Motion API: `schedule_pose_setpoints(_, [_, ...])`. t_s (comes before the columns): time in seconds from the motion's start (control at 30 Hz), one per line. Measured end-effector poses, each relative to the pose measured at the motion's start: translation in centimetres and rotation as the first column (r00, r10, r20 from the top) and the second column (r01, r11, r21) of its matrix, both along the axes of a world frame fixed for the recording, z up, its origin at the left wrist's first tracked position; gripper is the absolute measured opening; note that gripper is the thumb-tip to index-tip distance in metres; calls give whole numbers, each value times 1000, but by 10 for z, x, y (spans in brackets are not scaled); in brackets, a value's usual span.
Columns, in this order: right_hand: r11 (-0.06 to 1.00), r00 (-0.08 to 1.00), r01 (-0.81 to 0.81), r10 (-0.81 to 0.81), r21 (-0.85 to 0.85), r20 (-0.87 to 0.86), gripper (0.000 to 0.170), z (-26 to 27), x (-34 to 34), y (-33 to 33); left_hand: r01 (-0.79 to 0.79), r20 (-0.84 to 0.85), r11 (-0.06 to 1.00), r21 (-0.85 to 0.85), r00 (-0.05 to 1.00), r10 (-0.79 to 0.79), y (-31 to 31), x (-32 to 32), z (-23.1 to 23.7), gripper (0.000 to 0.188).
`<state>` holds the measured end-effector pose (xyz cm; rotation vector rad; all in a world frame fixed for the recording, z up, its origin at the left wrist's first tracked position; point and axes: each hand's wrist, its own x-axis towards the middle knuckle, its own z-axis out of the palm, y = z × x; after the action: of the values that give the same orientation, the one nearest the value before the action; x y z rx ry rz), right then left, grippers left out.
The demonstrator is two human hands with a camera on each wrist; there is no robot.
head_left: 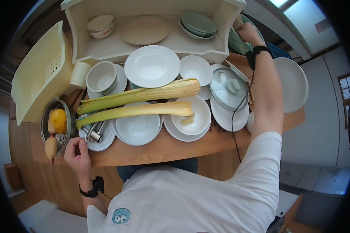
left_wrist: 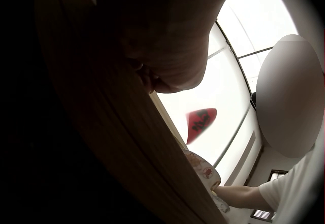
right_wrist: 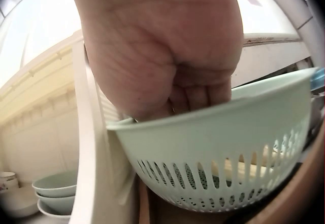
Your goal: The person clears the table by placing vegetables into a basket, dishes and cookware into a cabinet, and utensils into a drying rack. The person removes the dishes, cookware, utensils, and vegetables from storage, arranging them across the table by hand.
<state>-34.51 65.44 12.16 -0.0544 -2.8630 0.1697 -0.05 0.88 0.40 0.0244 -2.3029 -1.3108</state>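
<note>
My right hand (head_left: 249, 33) reaches into a pale green slotted colander (right_wrist: 203, 142) at the back right. Its fingers curl down behind the colander's rim in the right wrist view, so I cannot tell whether they hold something. Pale pieces (right_wrist: 244, 169) show through the slots below. At the table's front left edge, my left hand (head_left: 78, 156) rests with loosely curled fingers and holds nothing. Beside it are a white plate (head_left: 105, 144) with shiny metal utensils (head_left: 94, 134) and a metal pot (head_left: 70, 118) with a yellow lemon-like fruit (head_left: 59, 121) inside.
Two long yellow-green stalks (head_left: 140, 94) lie across white bowls and plates. A cream shelf (head_left: 144, 7) with dishes stands behind, a yellow basket (head_left: 39, 77) at left. A glass-lidded dish (head_left: 226, 89) and a large white bowl (head_left: 291, 85) are at right; a thin cable (head_left: 234, 124) hangs from the right wrist.
</note>
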Motion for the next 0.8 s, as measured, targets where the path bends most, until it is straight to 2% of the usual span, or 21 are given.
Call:
schedule_pose_setpoints(0.03, [991, 997, 37, -28, -128, 70, 24, 18, 18, -17, 3, 0, 1000, -11, 1000, -3, 0, 1, 1, 7])
schedule_pose_setpoints(0.07, [982, 992, 91, -74, -164, 107, 24, 28, 26, -24, -1, -8, 1000, 2, 1000, 1, -1, 0, -1, 6])
schedule_pose_setpoints(0.1, [996, 990, 89, -87, -19, 108, 23, 36, 24, -18, -26, -4, 1000, -5, 1000, 26, 0, -1, -2, 6])
schedule_pose_setpoints(0.13, [997, 995, 55, -60, 58, 82, 23, 54, 42, -35, 1, -27, 1000, 2, 1000, -1, 0, -1, -1, 5])
schedule_pose_setpoints(0.17, [995, 988, 62, -73, 82, 136, 24, 71, 54, -44, 26, -52, 1000, 8, 998, -25, 0, 0, 1, 4])
schedule_pose_setpoints(0.2, [999, 994, 33, -37, 34, 104, 25, 85, 71, -57, -5, -50, 1000, 5, 999, 6, 0, 1, 3, 4])
schedule_pose_setpoints(0.23, [997, 999, -30, 27, 73, 32, 25, 95, 82, -64, 11, -52, 1000, -4, 999, -11, 1, 1, 4, 3])
schedule_pose_setpoints(0.27, [992, 993, -119, 120, 42, -23, 25, 109, 109, -94, 36, -54, 999, -12, 998, -36, 2, 1, 6, 3])
schedule_pose_setpoints(0.33, [968, 969, -245, 244, -47, -26, 21, 121, 150, -142, 28, -62, 1000, -14, 998, -28, 6, 1, 10, 3])
schedule_pose_setpoints(0.4, [876, 881, -472, 468, -94, -66, 17, 111, 191, -186, 32, -83, 999, -15, 996, -33, 6, 1, 12, 3])
schedule_pose_setpoints(0.43, [831, 832, -554, 553, -37, -36, 12, 107, 212, -216, 20, -80, 1000, -17, 997, -22, 6, 1, 11, 3])
schedule_pose_setpoints(0.47, [763, 774, -630, 631, -148, -40, 15, 91, 227, -235, 25, -92, 1000, -12, 995, -26, 6, 0, 9, 3])
schedule_pose_setpoints(0.5, [671, 670, -740, 734, -29, -107, 19, 72, 239, -253, 29, -104, 1000, -9, 994, -30, 5, 1, 9, 3])
schedule_pose_setpoints(0.53, [615, 612, -788, 789, 42, -62, 22, 65, 255, -275, 28, -128, 1000, -15, 991, -29, 6, 0, 9, 4])
schedule_pose_setpoints(0.57, [514, 509, -856, 857, 57, -76, 24, 53, 263, -292, 14, -129, 1000, -23, 991, -16, 6, 1, 10, 4])
schedule_pose_setpoints(0.6, [471, 464, -880, 880, 63, -99, 24, 41, 268, -310, 22, -121, 1000, 1, 992, -22, 6, 2, 10, 4])
schedule_pose_setpoints(0.63, [461, 453, -885, 885, 63, -108, 24, 36, 270, -325, 31, -115, 999, 25, 993, -28, 6, 3, 10, 4])
schedule_pose_setpoints(0.7, [484, 487, -871, 873, 82, 18, 38, 27, 271, -349, 29, -132, 1000, 11, 991, -27, 4, 4, 8, 3])
schedule_pose_setpoints(0.73, [480, 482, -874, 876, 80, 8, 38, 18, 266, -359, 26, -129, 999, 19, 991, -23, 4, 4, 8, 4])
schedule_pose_setpoints(0.8, [462, 474, -844, 880, 273, -25, 23, 0, 248, -377, 15, -130, 999, 31, 991, -11, 4, 3, 6, 4])
